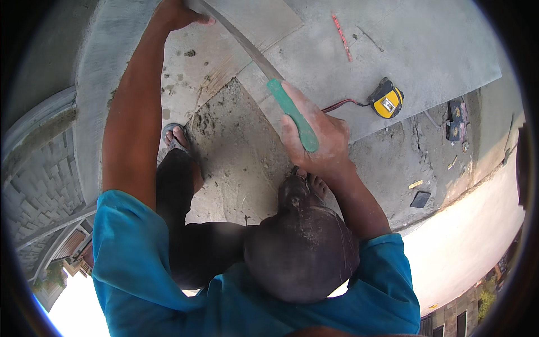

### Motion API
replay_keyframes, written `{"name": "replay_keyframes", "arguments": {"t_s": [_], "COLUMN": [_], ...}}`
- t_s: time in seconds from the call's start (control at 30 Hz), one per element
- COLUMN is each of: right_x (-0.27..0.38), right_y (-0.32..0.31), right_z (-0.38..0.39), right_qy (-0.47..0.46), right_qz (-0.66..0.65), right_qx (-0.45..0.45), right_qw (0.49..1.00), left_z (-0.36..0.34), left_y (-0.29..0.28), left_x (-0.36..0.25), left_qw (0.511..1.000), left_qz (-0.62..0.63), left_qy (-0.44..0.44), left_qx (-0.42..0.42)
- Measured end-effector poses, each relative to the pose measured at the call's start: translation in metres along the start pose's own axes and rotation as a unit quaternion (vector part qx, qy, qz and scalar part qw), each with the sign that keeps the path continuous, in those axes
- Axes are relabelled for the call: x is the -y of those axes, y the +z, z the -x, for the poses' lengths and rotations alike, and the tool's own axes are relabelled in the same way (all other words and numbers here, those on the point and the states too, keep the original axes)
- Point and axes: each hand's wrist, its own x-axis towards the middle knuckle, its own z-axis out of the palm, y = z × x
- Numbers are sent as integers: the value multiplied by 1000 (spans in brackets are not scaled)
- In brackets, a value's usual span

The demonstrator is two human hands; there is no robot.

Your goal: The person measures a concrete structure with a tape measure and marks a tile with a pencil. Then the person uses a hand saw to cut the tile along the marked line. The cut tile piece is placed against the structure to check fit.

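My right hand (320,132) is closed around the green handle of a long, narrow metal blade (241,42) that looks like a handsaw; I cannot make out teeth. The blade slants up and to the left over a flat grey sheet (415,50). At the top edge, my left hand (178,14) is near the blade's far end, its thumb stretched out toward it and the other fingers mostly cut off by the picture's edge. A yellow and black tape measure (386,99) with a dark red strap lies right of my right hand. Beyond it is a red marked stick (341,37).
My sandalled foot (177,137) stands on gritty ground (241,151) beside the sheets. Two small dark boxes (456,121), a yellow scrap (415,184) and a black square piece (420,199) lie at the right. A grey ledge (92,135) runs along the left.
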Motion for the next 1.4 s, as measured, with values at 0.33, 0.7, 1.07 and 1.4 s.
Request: {"name": "replay_keyframes", "arguments": {"t_s": [0.33, 0.7, 1.07, 1.4], "right_x": [2, -6, 0, 2], "right_y": [16, 23, 8, 12], "right_z": [-14, -20, 47, 50], "right_qy": [11, -8, -18, -31], "right_qz": [3, 0, 21, 32], "right_qx": [14, -17, 78, 123], "right_qw": [1000, 1000, 997, 991], "left_z": [-2, 0, -23, -10], "left_y": [11, 1, 7, -16], "left_x": [9, 10, 40, -12], "left_qw": [1000, 973, 990, 999], "left_qz": [4, 205, -19, 7], "left_qy": [-4, 71, 140, 24], "left_qx": [12, 74, 13, 33]}}
